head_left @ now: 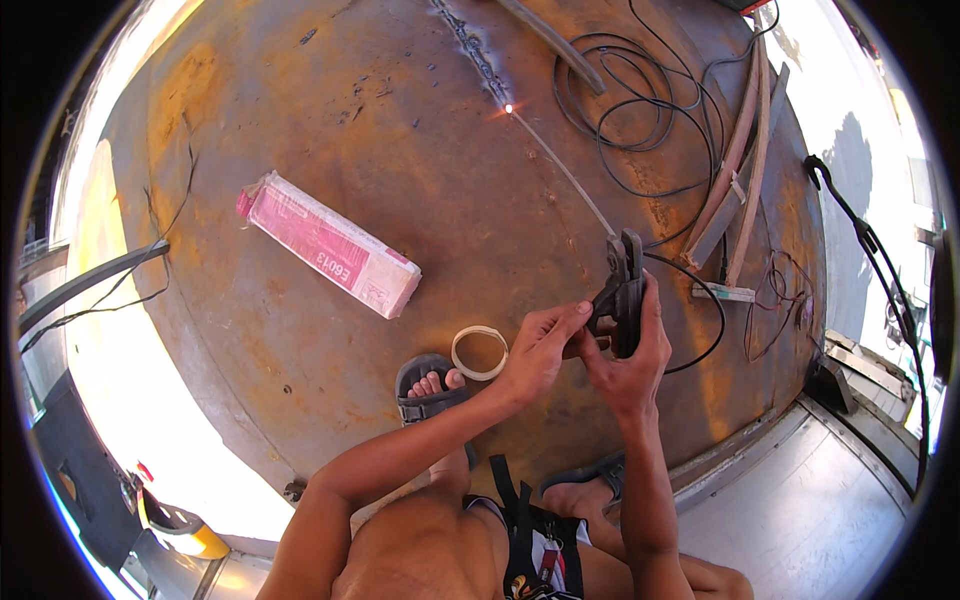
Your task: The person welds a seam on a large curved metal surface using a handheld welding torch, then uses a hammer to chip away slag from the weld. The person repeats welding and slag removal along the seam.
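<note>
My right hand [640, 365] is wrapped round a black electrode holder [627, 290]. From the other side my left hand [543, 345] grips the same holder, its thumb and fingers pressed against the lever. A long thin welding rod [565, 168] sticks out of the holder's jaws, slanting away to the far left. Its tip glows orange at the near end of a dark, rough weld bead [468, 45] on the rusty steel plate [330, 140]. A black cable runs from the holder to the right.
A pink and white electrode carton [330, 245] lies to the left, a tape roll [480, 353] by my sandalled foot. Coiled black cable [640, 100], a metal bar [555, 45] and long strips [745, 150] lie at the far right. A bent bar [95, 285] crosses the left edge.
</note>
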Available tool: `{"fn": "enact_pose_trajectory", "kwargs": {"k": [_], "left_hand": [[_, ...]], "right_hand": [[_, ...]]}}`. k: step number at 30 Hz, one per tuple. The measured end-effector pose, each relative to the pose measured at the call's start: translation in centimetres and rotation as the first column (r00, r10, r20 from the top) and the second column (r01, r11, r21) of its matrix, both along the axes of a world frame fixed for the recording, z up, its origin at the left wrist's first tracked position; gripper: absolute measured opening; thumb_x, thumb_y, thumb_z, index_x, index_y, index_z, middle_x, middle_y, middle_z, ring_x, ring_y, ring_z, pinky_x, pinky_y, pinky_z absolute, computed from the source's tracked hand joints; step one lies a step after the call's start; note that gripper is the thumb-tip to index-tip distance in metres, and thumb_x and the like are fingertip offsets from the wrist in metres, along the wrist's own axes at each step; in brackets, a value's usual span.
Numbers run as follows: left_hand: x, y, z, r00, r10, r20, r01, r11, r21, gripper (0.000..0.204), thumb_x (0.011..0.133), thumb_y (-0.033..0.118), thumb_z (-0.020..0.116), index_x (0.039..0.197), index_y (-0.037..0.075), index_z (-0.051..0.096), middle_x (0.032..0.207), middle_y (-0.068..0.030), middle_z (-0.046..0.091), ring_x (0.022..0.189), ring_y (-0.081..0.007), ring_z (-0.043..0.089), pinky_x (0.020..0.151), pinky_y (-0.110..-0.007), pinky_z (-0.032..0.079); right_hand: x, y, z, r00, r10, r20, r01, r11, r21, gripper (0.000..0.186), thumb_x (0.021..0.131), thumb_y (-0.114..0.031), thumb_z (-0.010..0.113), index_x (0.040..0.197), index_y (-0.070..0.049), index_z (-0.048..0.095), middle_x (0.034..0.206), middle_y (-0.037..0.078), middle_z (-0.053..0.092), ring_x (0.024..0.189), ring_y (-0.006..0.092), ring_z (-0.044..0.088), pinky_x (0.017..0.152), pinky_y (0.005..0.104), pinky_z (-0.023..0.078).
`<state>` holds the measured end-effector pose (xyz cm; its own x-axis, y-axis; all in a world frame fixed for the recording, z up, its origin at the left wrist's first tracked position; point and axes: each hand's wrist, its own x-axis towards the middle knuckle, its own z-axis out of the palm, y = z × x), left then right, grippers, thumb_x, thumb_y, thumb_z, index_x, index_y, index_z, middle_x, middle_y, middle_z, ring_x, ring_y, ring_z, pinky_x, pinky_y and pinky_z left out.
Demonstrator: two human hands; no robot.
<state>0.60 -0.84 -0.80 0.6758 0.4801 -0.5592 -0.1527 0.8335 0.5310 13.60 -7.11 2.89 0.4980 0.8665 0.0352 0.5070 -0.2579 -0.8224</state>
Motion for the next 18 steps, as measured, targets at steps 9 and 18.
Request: {"fn": "enact_pose_trajectory", "kwargs": {"k": [9,18], "left_hand": [[0.02,-0.06,0.04,1.000,0.016,-0.003,-0.016,1.000,0.002,0.040,0.111,0.036,0.055,0.096,0.001,0.068,0.082,-0.0063,0.068,0.078,-0.0131,0.067,0.084,-0.031,0.058],[-0.05,-0.06,0.03,1.000,0.007,-0.010,-0.007,1.000,0.000,0.040,0.111,0.036,0.055,0.095,0.002,0.068,0.081,-0.0061,0.068,0.076,-0.0123,0.065,0.079,-0.029,0.056]], "right_hand": [[0.13,-0.15,-0.70,1.000,0.008,0.002,-0.008,1.000,0.020,0.088,0.080,-0.009,0.088,0.153,0.006,0.042,0.112,0.017,0.072,0.083,0.0214,0.078,0.066,0.0315,0.062],[-0.05,-0.06,-0.18,0.999,-0.008,-0.033,0.008,1.000,-0.016,0.089,0.079,-0.009,0.089,0.153,0.005,0.042,0.111,0.016,0.072,0.082,0.0215,0.078,0.064,0.0316,0.062]]}}
